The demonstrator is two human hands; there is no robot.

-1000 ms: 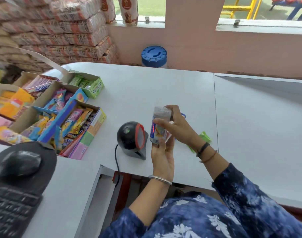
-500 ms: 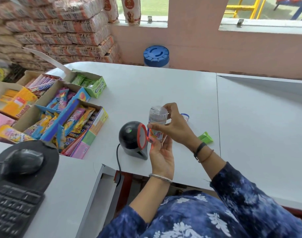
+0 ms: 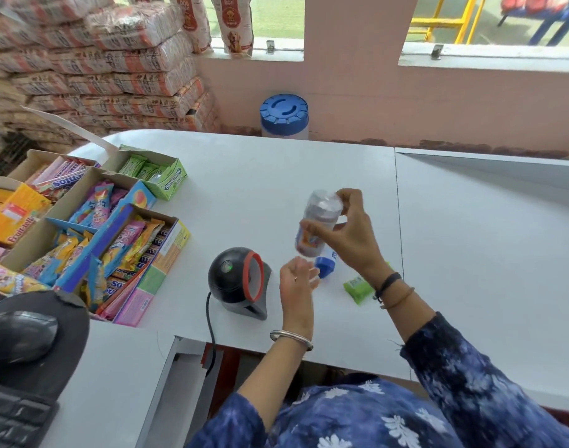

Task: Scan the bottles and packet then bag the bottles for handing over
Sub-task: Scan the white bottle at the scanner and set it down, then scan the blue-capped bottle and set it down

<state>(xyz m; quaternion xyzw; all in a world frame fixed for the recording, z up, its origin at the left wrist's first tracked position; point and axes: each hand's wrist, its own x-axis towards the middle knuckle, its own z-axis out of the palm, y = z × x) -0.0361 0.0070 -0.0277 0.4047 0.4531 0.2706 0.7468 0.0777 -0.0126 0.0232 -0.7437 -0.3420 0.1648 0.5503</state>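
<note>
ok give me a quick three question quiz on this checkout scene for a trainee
1. Which hand holds the clear bottle?
2. True or false: the green packet lies on the counter.
3. The second bottle, with the blue cap, is: A) lying on the counter B) inside a bag C) on the barcode scanner.

Key: 1. right hand; the left hand is open below it. 2. true. 3. A.

Clear labelled bottle (image 3: 318, 223) held tilted above counter, blue-capped bottle (image 3: 326, 265) lying below it, green packet (image 3: 358, 287) beside.
</note>
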